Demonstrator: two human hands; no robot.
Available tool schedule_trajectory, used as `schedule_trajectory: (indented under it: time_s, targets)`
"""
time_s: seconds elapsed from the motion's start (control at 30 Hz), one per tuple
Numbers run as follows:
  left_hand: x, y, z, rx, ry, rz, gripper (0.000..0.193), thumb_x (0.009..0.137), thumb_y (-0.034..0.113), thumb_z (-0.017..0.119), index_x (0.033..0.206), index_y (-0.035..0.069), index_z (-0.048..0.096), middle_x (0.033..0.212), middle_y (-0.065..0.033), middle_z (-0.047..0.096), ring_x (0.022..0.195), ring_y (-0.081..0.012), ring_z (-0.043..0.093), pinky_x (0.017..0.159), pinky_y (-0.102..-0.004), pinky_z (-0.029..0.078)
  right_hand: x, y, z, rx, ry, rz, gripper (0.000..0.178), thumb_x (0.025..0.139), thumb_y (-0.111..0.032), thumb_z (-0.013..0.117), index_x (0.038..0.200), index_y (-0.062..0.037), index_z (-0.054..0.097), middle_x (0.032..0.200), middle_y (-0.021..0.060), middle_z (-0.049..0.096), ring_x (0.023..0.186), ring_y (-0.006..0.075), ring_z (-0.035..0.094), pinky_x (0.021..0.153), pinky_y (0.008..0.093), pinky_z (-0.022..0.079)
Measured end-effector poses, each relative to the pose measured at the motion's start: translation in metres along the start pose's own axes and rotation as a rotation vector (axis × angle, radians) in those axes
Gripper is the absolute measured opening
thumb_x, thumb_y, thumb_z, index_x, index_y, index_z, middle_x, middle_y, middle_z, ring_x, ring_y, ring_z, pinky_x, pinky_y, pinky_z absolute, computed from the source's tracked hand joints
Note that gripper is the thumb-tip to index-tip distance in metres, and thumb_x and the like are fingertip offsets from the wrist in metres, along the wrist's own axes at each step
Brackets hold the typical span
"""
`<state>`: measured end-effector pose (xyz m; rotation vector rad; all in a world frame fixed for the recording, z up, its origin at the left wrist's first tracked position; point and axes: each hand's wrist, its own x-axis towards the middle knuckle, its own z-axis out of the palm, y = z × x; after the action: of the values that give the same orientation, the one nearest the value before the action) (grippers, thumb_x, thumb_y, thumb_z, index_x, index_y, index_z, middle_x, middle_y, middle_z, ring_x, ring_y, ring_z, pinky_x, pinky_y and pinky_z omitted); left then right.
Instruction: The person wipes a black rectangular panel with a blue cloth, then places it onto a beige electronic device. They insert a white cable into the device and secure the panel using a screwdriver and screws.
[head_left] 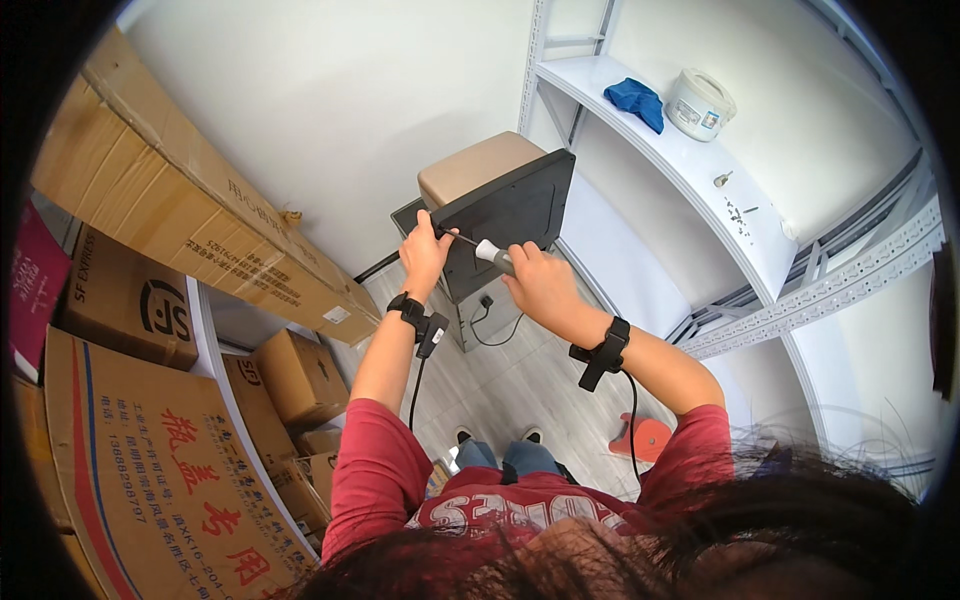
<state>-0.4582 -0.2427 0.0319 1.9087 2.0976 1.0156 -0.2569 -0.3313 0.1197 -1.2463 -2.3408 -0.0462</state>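
My right hand [545,287] is closed round the grey and white handle of a screwdriver [490,252]. Its thin shaft points left, toward the near left corner of a flat black panel [515,208]. At that corner my left hand [425,252] grips the panel's edge, with its fingers close to the screwdriver's tip. What the tip touches is hidden by these fingers. The panel stands tilted against a beige, rounded boxy appliance [480,165]. Below the panel, a black plug with its cord [487,301] hangs down.
On the right, a white shelf [650,155] bears a blue cloth [635,103], a white lidded pot [701,103] and several small screws [738,222]. Cardboard boxes [150,430] are stacked on the left. A red stool [642,438] stands on the floor near my feet.
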Motion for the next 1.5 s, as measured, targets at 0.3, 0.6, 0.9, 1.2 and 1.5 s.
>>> schedule_trajectory:
  time_s: [0.3, 0.6, 0.9, 1.2, 1.5]
  targets:
    - [0.0, -0.002, 0.001, -0.003, -0.009, -0.018, 0.05, 0.076, 0.037, 0.073, 0.093, 0.005, 0.039, 0.074, -0.0148, 0.063, 0.072, -0.0364, 0.063, 0.058, -0.0448, 0.047, -0.005, 0.008, -0.009, 0.181, -0.161, 0.313, 0.035, 0.093, -0.034, 0.05, 0.083, -0.0005, 0.056, 0.062, 0.0196, 0.06, 0.057, 0.0391, 0.059, 0.051, 0.0467, 0.047]
    - [-0.009, 0.008, -0.008, -0.017, -0.012, -0.086, 0.065, 0.073, 0.039, 0.075, 0.114, 0.004, 0.038, 0.078, -0.0167, 0.065, 0.075, -0.0351, 0.065, 0.063, -0.0435, 0.05, -0.022, 0.015, -0.022, 0.207, -0.03, 0.247, 0.027, 0.091, -0.028, 0.054, 0.094, -0.0018, 0.054, 0.075, 0.0175, 0.062, 0.068, 0.0387, 0.06, 0.058, 0.0466, 0.046]
    - [-0.042, 0.002, -0.013, -0.18, 0.085, -0.208, 0.057, 0.08, 0.033, 0.064, 0.12, 0.003, 0.035, 0.073, -0.0219, 0.063, 0.073, -0.041, 0.062, 0.065, -0.0461, 0.048, -0.059, 0.028, -0.028, 0.362, -0.019, 0.3, 0.028, 0.088, -0.027, 0.058, 0.099, -0.0011, 0.057, 0.079, 0.0178, 0.063, 0.069, 0.0378, 0.06, 0.058, 0.0446, 0.045]
    - [-0.109, -0.028, 0.096, -0.645, -0.25, -0.416, 0.015, 0.084, 0.012, 0.041, 0.084, 0.002, 0.052, 0.07, -0.0173, 0.059, 0.061, -0.0271, 0.059, 0.051, -0.0393, 0.042, -0.112, 0.049, -0.037, 0.321, -0.068, 0.29, 0.03, 0.087, -0.032, 0.059, 0.091, -0.0029, 0.062, 0.069, 0.0176, 0.063, 0.065, 0.0375, 0.06, 0.058, 0.0441, 0.046]
    - [-0.157, 0.072, 0.119, -0.895, -0.629, -0.7, 0.017, 0.093, 0.015, 0.038, 0.091, 0.006, 0.052, 0.064, -0.0024, 0.05, 0.053, -0.0091, 0.044, 0.041, -0.0235, 0.032, -0.185, 0.102, -0.055, 0.333, -0.015, 0.37, 0.031, 0.087, -0.035, 0.06, 0.09, -0.0043, 0.065, 0.068, 0.0173, 0.063, 0.063, 0.0367, 0.06, 0.055, 0.0436, 0.046]
